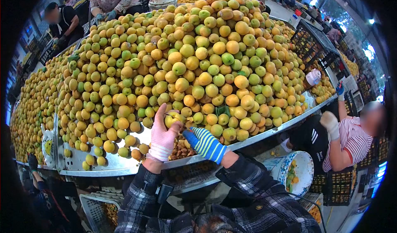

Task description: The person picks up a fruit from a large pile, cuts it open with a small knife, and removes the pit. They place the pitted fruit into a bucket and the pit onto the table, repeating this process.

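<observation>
A yellow-green apricot (172,119) is gripped between the thumb and fingers of my left hand (162,134), which wears a pink and white glove. Close by on its right is my right hand (205,143), in a blue and yellow striped glove. Its fingers are closed near the fruit, and whatever they hold is hidden. Beneath my hands lie brown apricot pits (180,150) at the table's near edge. A big heap of yellow, orange and green apricots (182,84) rises just beyond both hands.
The metal table (99,165) has a raised rim. A white bucket (304,173) with some fruit stands at my right, near a person in a striped shirt (351,138). A white crate (93,206) is below left. Other people work across the heap. A black crate (316,40) rests far right.
</observation>
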The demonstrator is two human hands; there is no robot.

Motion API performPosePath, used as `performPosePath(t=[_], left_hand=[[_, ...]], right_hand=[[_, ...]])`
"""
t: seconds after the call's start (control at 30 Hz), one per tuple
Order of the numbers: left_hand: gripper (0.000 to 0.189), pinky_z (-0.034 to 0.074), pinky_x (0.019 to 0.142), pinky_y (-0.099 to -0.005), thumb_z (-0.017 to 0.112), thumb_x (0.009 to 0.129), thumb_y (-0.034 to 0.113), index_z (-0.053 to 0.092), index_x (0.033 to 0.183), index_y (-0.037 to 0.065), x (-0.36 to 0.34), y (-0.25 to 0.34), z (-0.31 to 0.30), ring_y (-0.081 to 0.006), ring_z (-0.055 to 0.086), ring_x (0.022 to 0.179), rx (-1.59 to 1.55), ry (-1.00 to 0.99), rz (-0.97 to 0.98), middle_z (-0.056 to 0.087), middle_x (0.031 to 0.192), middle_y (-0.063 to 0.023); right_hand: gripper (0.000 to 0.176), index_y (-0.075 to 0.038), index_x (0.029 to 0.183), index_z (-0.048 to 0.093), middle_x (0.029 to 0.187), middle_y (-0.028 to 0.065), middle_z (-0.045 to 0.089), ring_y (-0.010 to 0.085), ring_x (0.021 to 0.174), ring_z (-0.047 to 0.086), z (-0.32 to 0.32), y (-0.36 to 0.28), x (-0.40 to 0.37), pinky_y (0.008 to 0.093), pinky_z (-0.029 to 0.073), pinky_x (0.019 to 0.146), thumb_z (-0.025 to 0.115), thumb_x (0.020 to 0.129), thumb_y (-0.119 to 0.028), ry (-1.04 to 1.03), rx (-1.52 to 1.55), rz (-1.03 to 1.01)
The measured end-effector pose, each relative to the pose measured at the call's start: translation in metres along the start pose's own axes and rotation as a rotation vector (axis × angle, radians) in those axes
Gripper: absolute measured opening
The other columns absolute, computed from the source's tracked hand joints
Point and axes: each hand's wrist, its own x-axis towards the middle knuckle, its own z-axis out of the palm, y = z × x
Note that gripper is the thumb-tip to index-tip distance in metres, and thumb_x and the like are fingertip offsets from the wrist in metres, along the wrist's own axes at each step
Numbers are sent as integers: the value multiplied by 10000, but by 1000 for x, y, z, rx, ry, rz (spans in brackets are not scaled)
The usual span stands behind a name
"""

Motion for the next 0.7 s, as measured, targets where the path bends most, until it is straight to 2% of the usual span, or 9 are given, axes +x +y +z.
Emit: performPosePath(t=[0.03, 0.17, 0.23, 0.27, 0.33, 0.43, 0.47, 0.6, 0.7], left_hand=[[636, 502, 869, -279, 594, 834, 15, 308, 1402, -22, 0, 2, 0, -179, 590, 1007, -1, 4, 3, 588, 1192, -166], [650, 506, 826, -259, 596, 785, -47, 306, 1367, -44, 5, -6, -4, -166, 590, 968, -118, -32, -27, 591, 1192, -158], [571, 493, 865, -282, 617, 757, -51, 408, 1288, -37, 8, -21, -5, -175, 575, 1006, -268, -25, -60, 582, 1223, -150], [519, 459, 939, -308, 617, 753, -30, 474, 1252, -32, 8, -16, -6, -201, 563, 1068, -339, -41, -112, 573, 1250, -153], [488, 401, 1019, -330, 618, 744, 1, 523, 1222, -22, 9, -28, -11, -236, 516, 1186, -285, -17, -125, 536, 1313, -164], [566, 304, 1106, -359, 655, 694, -3, 534, 1247, 8, 7, -19, -1, -301, 326, 1382, -128, -144, 24, 327, 1488, -221], [630, 257, 1131, -366, 664, 695, -15, 495, 1301, 16, 2, -3, 7, -307, 261, 1415, 59, -192, 40, 230, 1525, -245], [662, 260, 1134, -374, 627, 754, -21, 397, 1374, -6, -11, -7, 19, -300, 275, 1410, 216, -234, 195, 188, 1546, -221], [577, 393, 1040, -362, 551, 855, 58, 351, 1392, -12, -15, -8, 25, -295, 429, 1303, -304, -125, -35, 310, 1480, -186]], right_hand=[[405, 52, 900, 615, 708, 262, 602, 421, 701, 601, -6, -11, 0, 442, 451, 602, 521, 954, -338, -90, 265, 133], [323, 5, 892, 612, 668, 229, 596, 402, 651, 599, 1, -8, -6, 443, 447, 569, 538, 945, -305, -73, 417, 121], [285, -36, 853, 587, 650, 204, 596, 400, 624, 607, 1, -11, -8, 471, 449, 546, 572, 923, -312, 203, -273, -27], [275, -60, 815, 553, 632, 185, 597, 411, 610, 608, -3, -19, -10, 496, 452, 529, 588, 907, -317, 293, -343, -19], [275, -45, 879, 578, 660, 177, 619, 372, 626, 628, -12, -13, -7, 446, 485, 560, 598, 904, -318, 464, -125, -45], [362, -26, 1134, 578, 855, 97, 681, 179, 744, 645, -31, -18, 1, 320, 513, 679, 648, 896, -290, 301, 320, 79], [400, -26, 1181, 558, 914, 63, 681, 141, 779, 637, -32, -15, 4, 302, 515, 686, 658, 894, -286, 282, 249, -14], [416, -4, 1153, 559, 971, 63, 670, 117, 861, 616, -33, -8, 2, 279, 509, 743, 670, 888, -305, 99, 503, 119], [403, 0, 1130, 565, 968, 74, 673, 139, 870, 625, -26, -5, 3, 294, 510, 767, 683, 878, -292, 251, 519, 36]])
